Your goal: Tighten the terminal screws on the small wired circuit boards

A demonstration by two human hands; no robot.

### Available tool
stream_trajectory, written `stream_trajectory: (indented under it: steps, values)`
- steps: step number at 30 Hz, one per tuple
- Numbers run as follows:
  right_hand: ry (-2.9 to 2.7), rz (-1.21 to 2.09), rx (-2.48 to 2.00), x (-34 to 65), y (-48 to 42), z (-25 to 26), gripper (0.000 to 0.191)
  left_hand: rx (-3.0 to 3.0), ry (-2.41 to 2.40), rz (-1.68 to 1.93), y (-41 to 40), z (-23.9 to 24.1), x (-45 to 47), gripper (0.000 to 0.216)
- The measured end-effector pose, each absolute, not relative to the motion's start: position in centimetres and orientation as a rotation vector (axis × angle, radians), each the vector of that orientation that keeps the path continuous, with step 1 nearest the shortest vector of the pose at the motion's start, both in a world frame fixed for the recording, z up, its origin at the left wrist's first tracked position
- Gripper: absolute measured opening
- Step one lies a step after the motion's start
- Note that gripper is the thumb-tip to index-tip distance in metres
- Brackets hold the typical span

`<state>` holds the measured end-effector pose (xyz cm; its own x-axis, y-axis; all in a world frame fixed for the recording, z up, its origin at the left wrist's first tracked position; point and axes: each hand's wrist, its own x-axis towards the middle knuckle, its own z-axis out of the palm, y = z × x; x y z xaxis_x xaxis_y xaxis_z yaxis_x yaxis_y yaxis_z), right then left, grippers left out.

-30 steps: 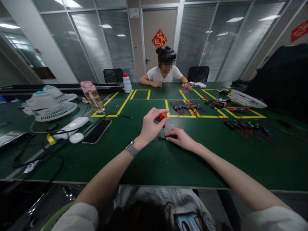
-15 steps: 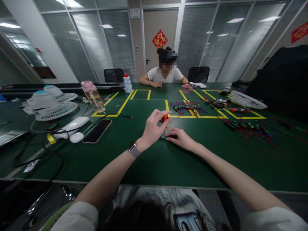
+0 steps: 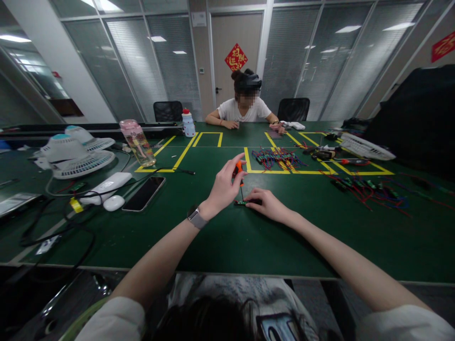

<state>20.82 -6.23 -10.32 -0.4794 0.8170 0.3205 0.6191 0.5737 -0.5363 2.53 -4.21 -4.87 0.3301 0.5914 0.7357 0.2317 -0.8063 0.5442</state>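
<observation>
My left hand (image 3: pixel 223 187) pinches the orange handle of a small screwdriver (image 3: pixel 239 171), which stands upright with its tip on a small green circuit board (image 3: pixel 241 202) lying on the green table (image 3: pixel 220 237). My right hand (image 3: pixel 267 204) rests on the table just right of the board, its fingers closed on the board's right end and pressing it down. A watch sits on my left wrist (image 3: pixel 196 218).
A phone (image 3: pixel 143 193), mouse (image 3: pixel 113 203) and white box lie at the left, beside two fans (image 3: pixel 76 156) and a pink bottle (image 3: pixel 136 141). Piles of wired boards (image 3: pixel 277 158) lie inside yellow tape and at the right (image 3: pixel 366 188). Another person (image 3: pixel 243 108) sits opposite.
My left fingers have shifted round the screwdriver handle, as in turning it, and the handle shows more now. My right hand and the board have stayed in place.
</observation>
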Motion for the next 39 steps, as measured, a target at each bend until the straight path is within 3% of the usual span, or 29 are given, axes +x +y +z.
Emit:
stream_trajectory:
  steps: [9, 16, 24, 30, 39]
  values:
    - [-2.26, 0.473, -1.131, 20.89, -6.12, -10.43, 0.015, 2.405, 0.752, 1.539, -4.9, -4.17, 2.2, 0.027]
    - [-2.257, 0.47, -1.12, 20.94, -6.01, -10.57, 0.015, 2.414, 0.722, 1.452, -4.91, -4.21, 2.22, 0.037]
    - [-2.259, 0.473, -1.138, 20.97, -5.93, -10.78, 0.016, 2.406, 0.929, 1.6, -4.7, -4.31, 2.0, 0.016]
    - [-2.259, 0.474, -1.115, 20.92, -5.99, -10.65, 0.015, 2.388, 0.832, 1.555, -4.74, -4.62, 2.31, 0.037]
    - [-2.254, 0.478, -1.115, 20.9, -5.91, -10.71, 0.015, 2.421, 0.819, 1.602, -4.64, -4.56, 2.24, 0.029]
